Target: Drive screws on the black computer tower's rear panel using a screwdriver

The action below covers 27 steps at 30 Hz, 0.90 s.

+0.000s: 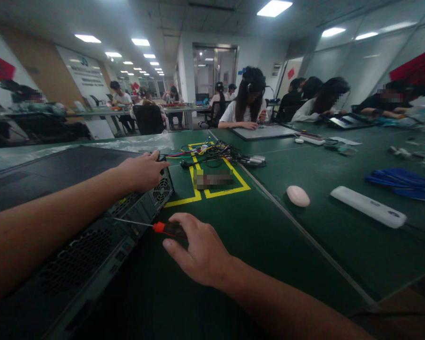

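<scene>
A black desktop computer case (74, 172) lies on its side at the left, its rear panel with a round fan grille facing right. My left hand (141, 171) rests on the case near its far right corner, fingers stretched along the edge and holding no tool. In my right hand (205, 250) is a screwdriver (159, 227) with an orange and dark handle, gripped between thumb and fingers. Its long thin shaft points left at the rear panel; whether the tip touches a screw there I cannot tell.
On the green table (255, 255), yellow tape (230, 192) marks out areas beyond my hands. A tangle of cables (219, 152) lies there. To the right are a pale oval object (298, 196), a white bar-shaped device (368, 206) and blue gloves (400, 183). Co-workers sit across the table.
</scene>
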Each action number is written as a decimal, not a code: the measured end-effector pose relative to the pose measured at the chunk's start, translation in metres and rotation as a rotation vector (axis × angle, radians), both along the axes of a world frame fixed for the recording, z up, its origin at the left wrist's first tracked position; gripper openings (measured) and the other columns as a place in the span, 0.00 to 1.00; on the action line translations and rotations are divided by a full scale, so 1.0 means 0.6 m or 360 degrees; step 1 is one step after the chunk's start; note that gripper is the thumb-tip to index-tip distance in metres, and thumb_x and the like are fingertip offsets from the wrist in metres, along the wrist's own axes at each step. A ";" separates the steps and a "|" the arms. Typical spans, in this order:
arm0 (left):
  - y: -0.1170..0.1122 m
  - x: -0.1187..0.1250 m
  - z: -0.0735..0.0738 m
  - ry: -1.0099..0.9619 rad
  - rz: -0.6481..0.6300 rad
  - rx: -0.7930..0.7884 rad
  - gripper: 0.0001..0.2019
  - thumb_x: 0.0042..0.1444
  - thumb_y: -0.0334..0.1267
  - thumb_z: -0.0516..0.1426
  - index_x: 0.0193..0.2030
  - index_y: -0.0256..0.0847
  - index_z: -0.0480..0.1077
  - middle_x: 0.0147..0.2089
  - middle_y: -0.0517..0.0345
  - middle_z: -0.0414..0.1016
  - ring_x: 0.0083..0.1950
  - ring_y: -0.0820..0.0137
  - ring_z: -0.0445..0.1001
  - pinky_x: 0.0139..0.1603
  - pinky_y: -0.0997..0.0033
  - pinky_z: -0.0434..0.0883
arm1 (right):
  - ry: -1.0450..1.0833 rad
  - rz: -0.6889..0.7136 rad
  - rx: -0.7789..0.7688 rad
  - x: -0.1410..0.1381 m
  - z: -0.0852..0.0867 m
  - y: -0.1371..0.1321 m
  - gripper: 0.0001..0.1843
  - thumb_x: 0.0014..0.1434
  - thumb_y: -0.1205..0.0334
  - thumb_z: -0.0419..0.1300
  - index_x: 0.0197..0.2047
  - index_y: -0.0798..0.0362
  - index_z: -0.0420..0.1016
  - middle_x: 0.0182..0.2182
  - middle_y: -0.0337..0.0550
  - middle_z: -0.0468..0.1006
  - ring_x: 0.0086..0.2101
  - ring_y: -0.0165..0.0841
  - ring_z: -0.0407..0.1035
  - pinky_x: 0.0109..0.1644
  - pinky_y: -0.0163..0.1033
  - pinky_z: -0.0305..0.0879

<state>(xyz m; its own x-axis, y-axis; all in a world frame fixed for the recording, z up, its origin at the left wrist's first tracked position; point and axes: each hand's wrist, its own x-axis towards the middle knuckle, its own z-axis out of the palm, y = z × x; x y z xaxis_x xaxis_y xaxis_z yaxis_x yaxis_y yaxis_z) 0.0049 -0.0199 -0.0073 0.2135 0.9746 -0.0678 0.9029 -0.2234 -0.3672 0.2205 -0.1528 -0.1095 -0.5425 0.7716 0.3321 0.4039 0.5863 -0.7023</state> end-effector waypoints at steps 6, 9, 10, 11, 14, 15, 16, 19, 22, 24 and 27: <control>-0.005 0.004 0.004 -0.0012 0.0008 -0.0005 0.33 0.72 0.41 0.45 0.83 0.46 0.61 0.85 0.30 0.55 0.79 0.36 0.68 0.71 0.35 0.73 | 0.0006 -0.0022 0.0000 -0.001 -0.004 0.001 0.14 0.73 0.56 0.60 0.59 0.48 0.71 0.46 0.45 0.82 0.42 0.40 0.77 0.50 0.49 0.73; -0.005 0.005 0.004 -0.0028 0.0030 0.0007 0.33 0.71 0.42 0.47 0.83 0.49 0.61 0.86 0.35 0.56 0.79 0.38 0.67 0.72 0.39 0.73 | 0.0003 -0.0028 0.0000 -0.001 -0.001 0.001 0.12 0.74 0.56 0.59 0.58 0.47 0.72 0.46 0.44 0.81 0.40 0.39 0.76 0.48 0.47 0.72; -0.004 0.004 0.003 -0.0032 0.0036 0.0014 0.33 0.71 0.42 0.48 0.83 0.50 0.61 0.86 0.37 0.56 0.79 0.39 0.67 0.72 0.40 0.73 | 0.0000 -0.0027 -0.0002 -0.001 0.000 0.000 0.11 0.74 0.56 0.59 0.57 0.47 0.72 0.46 0.44 0.81 0.40 0.39 0.76 0.47 0.46 0.72; -0.002 0.002 0.002 -0.0038 0.0040 0.0020 0.33 0.71 0.43 0.49 0.82 0.52 0.61 0.86 0.39 0.56 0.80 0.40 0.67 0.72 0.41 0.72 | -0.0002 -0.0024 -0.0006 0.000 0.001 0.000 0.11 0.74 0.56 0.59 0.57 0.47 0.72 0.46 0.44 0.81 0.40 0.39 0.76 0.47 0.46 0.72; 0.003 -0.003 -0.002 -0.0080 0.0034 0.0035 0.33 0.70 0.45 0.50 0.81 0.54 0.63 0.86 0.42 0.57 0.80 0.40 0.66 0.73 0.42 0.71 | -0.0003 -0.0021 -0.0018 0.000 0.003 0.000 0.11 0.74 0.57 0.59 0.57 0.47 0.72 0.46 0.44 0.82 0.41 0.39 0.76 0.47 0.46 0.72; 0.004 -0.004 -0.003 -0.0094 0.0027 0.0036 0.33 0.70 0.45 0.50 0.81 0.53 0.64 0.86 0.41 0.57 0.80 0.39 0.66 0.73 0.40 0.72 | -0.0002 -0.0021 -0.0019 0.000 0.003 0.000 0.11 0.74 0.57 0.59 0.57 0.47 0.72 0.46 0.44 0.82 0.41 0.39 0.76 0.47 0.47 0.72; 0.004 -0.004 -0.003 -0.0101 0.0020 0.0036 0.33 0.70 0.45 0.50 0.81 0.52 0.64 0.86 0.40 0.57 0.80 0.37 0.66 0.72 0.38 0.72 | -0.0004 -0.0020 -0.0019 0.000 0.003 0.000 0.11 0.74 0.57 0.59 0.57 0.47 0.72 0.46 0.44 0.82 0.42 0.40 0.76 0.48 0.47 0.72; 0.002 -0.003 -0.002 -0.0053 -0.0005 0.0010 0.34 0.71 0.42 0.46 0.82 0.47 0.62 0.85 0.33 0.56 0.79 0.35 0.67 0.70 0.34 0.73 | -0.0007 -0.0016 -0.0021 -0.001 0.000 0.002 0.11 0.74 0.56 0.59 0.57 0.47 0.72 0.48 0.45 0.82 0.43 0.40 0.77 0.48 0.48 0.72; 0.000 0.000 0.000 0.0022 -0.0020 -0.0011 0.34 0.72 0.41 0.42 0.83 0.43 0.60 0.84 0.26 0.54 0.79 0.35 0.67 0.69 0.34 0.73 | -0.0002 -0.0015 -0.0018 -0.001 -0.002 0.003 0.11 0.74 0.56 0.60 0.57 0.47 0.72 0.48 0.45 0.82 0.43 0.40 0.77 0.48 0.48 0.71; -0.001 0.001 0.000 0.0031 -0.0023 -0.0003 0.34 0.72 0.41 0.42 0.83 0.43 0.60 0.84 0.26 0.55 0.78 0.35 0.68 0.68 0.35 0.74 | -0.0009 -0.0014 -0.0018 -0.001 -0.001 0.003 0.11 0.75 0.56 0.60 0.58 0.47 0.72 0.48 0.45 0.82 0.43 0.40 0.76 0.49 0.47 0.71; -0.001 0.000 -0.001 0.0017 -0.0006 0.0020 0.34 0.72 0.42 0.44 0.82 0.47 0.62 0.84 0.31 0.57 0.77 0.36 0.69 0.68 0.37 0.74 | -0.0033 -0.0016 -0.0031 0.000 0.001 0.002 0.12 0.75 0.56 0.60 0.58 0.47 0.72 0.49 0.45 0.82 0.43 0.40 0.76 0.49 0.47 0.71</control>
